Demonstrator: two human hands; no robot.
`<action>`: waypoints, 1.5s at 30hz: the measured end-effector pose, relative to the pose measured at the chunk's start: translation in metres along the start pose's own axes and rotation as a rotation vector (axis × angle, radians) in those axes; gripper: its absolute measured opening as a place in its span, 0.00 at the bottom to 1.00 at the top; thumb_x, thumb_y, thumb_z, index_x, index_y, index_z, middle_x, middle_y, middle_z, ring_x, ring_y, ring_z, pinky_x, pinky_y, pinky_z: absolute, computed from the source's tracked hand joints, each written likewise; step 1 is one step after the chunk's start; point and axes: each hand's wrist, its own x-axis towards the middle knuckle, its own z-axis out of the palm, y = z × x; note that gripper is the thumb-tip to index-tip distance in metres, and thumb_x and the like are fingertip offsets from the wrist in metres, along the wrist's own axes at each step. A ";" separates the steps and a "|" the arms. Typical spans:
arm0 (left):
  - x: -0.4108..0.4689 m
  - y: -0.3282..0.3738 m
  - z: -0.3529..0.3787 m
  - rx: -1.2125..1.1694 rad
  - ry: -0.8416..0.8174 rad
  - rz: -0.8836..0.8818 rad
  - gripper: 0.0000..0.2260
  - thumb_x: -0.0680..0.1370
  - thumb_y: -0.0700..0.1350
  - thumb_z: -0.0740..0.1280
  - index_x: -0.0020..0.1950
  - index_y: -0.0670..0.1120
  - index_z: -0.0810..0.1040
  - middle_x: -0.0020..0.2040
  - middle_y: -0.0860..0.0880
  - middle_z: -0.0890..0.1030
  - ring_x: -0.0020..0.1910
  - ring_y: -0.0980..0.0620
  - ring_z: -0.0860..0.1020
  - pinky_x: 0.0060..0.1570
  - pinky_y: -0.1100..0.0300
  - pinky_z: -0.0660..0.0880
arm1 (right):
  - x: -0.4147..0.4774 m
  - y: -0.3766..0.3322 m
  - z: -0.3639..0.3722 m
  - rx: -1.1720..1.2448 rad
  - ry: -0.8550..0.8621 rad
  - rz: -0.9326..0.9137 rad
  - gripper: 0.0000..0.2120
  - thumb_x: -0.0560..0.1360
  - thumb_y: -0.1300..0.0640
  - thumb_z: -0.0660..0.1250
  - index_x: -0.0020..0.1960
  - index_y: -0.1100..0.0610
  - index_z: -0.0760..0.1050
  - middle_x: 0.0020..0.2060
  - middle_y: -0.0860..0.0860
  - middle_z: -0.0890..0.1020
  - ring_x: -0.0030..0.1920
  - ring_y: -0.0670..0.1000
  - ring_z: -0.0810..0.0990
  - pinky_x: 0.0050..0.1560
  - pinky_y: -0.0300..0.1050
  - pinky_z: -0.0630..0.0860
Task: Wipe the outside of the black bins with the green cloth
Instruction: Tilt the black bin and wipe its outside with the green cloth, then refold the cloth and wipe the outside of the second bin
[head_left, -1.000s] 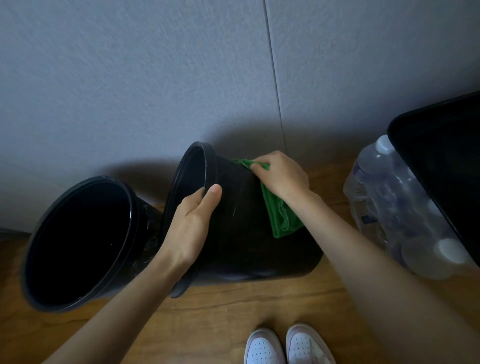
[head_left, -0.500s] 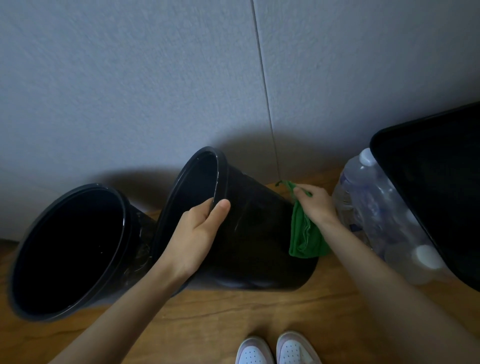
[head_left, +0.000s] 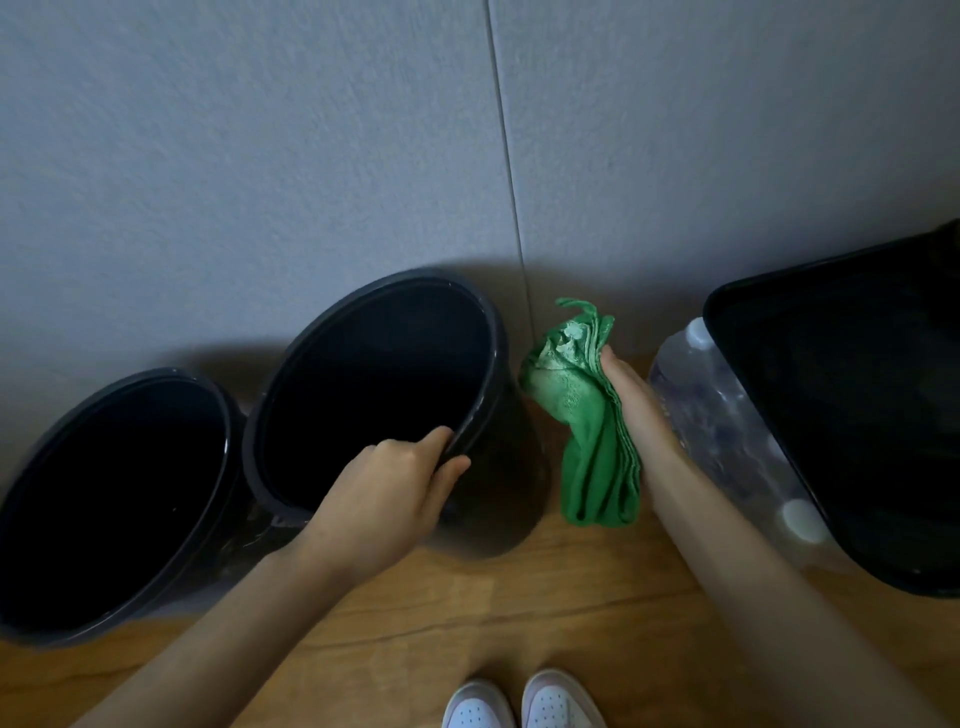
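Since half a second ago the middle bin (head_left: 501, 483) has swung up from lying tipped on its side to nearly upright, its mouth now facing up at me, and the cloth (head_left: 587, 431) has come off its wall. My left hand (head_left: 395, 493) grips that bin's near rim, fingers curled inside and thumb outside. My right hand (head_left: 631, 400) clutches the cloth by its upper part, so the bunched top stands above the fingers and the rest hangs down in a long fold, its long axis running top to bottom. The cloth sits just beside the bin's right wall. I cannot tell whether it grazes the wall, but it looks apart. That is the relation the next stroke turns on: the wall lies directly left of the cloth, and the right hand is the nearer one, so a short sideways press would put it back on the plastic. The left bin (head_left: 156, 373) stands touching or nearly touching the middle one, on the far side from the cloth. I judge that reaching it means crossing over or moving the middle bin. All this stands on the wooden floor (head_left: 571, 597) against the wall (head_left: 311, 156), with packed bottles (head_left: 727, 431) and a square black container (head_left: 727, 296) close behind my right wrist.
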 end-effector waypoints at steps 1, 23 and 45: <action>-0.001 -0.001 0.003 0.056 -0.005 -0.002 0.08 0.79 0.51 0.57 0.49 0.50 0.73 0.37 0.50 0.81 0.33 0.54 0.80 0.35 0.55 0.78 | 0.000 -0.003 0.001 0.028 -0.021 0.011 0.12 0.79 0.48 0.56 0.51 0.53 0.75 0.44 0.48 0.81 0.42 0.43 0.79 0.40 0.34 0.77; -0.004 0.024 0.021 0.028 -0.140 -0.122 0.26 0.74 0.67 0.52 0.57 0.49 0.74 0.49 0.49 0.82 0.49 0.53 0.81 0.50 0.57 0.77 | -0.036 -0.041 0.019 0.040 -0.039 -0.130 0.08 0.77 0.59 0.63 0.55 0.59 0.72 0.40 0.52 0.80 0.34 0.44 0.81 0.34 0.37 0.77; 0.025 0.068 -0.037 -1.685 -0.040 -0.414 0.10 0.71 0.42 0.58 0.42 0.43 0.78 0.35 0.47 0.81 0.31 0.51 0.79 0.32 0.60 0.77 | -0.068 -0.064 -0.027 0.174 -0.126 0.168 0.22 0.77 0.43 0.56 0.63 0.55 0.74 0.60 0.55 0.80 0.59 0.53 0.79 0.61 0.51 0.73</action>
